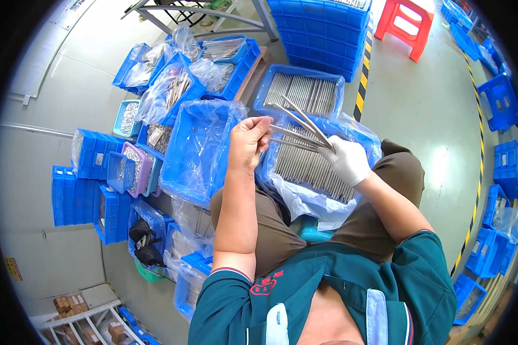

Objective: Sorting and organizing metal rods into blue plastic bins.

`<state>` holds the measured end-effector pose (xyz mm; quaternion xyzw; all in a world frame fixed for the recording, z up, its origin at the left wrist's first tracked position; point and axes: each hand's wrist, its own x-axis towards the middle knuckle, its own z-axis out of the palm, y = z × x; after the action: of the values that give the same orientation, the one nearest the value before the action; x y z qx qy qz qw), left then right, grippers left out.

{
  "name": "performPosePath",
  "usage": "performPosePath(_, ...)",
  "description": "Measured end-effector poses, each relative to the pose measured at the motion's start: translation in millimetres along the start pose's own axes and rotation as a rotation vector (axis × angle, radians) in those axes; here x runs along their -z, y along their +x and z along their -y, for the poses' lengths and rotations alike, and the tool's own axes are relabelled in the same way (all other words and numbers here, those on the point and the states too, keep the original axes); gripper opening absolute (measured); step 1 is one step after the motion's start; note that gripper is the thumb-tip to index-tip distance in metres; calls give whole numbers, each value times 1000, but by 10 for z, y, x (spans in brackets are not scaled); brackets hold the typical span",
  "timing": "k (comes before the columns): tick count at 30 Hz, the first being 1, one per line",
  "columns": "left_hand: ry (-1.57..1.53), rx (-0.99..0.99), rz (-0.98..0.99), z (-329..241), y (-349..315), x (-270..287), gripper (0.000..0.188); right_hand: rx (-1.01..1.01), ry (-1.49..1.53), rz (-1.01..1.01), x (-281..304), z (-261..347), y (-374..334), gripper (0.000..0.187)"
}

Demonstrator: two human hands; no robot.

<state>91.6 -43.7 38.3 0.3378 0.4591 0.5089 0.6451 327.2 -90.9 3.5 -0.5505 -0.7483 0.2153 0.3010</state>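
Note:
My right hand [349, 161], in a white glove, is closed round the joined ends of several long, slim metal tweezers [306, 127]. Their prongs fan out up and to the left. My bare left hand [250, 141] has its fingers pinched at the tip of one of them; the exact contact is small in view. Beneath both hands sits a lined blue crate [369, 144] with rows of similar metal pieces [305, 169] side by side. Beyond it, another blue crate [263, 95] holds a row of the same kind [302, 92].
To the left stands a blue crate lined with clear plastic [184, 167]. Further left are stacked blue crates [75, 195] and a pink basket of small metal parts [137, 164]. A tall crate stack [319, 43] and a red stool [406, 29] stand ahead. More crates [489, 247] line the right side.

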Motion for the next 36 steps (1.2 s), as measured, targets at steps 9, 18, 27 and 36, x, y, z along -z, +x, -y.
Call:
performPosePath(9, -96, 17, 6, 68, 10, -28, 18, 24, -93, -71, 20, 0, 7, 21)
performPosePath(18, -146, 70, 10, 90, 38, -6, 17, 60, -123, -102, 25, -5, 8, 22)
performPosePath(27, -103, 72, -14, 250, -4, -191, 14, 52, -146, -110, -17, -16, 16, 27)
performPosePath(36, 27, -150, -162, -116, 40, 125, 12, -173, 218, 224, 112, -73, 67, 26)
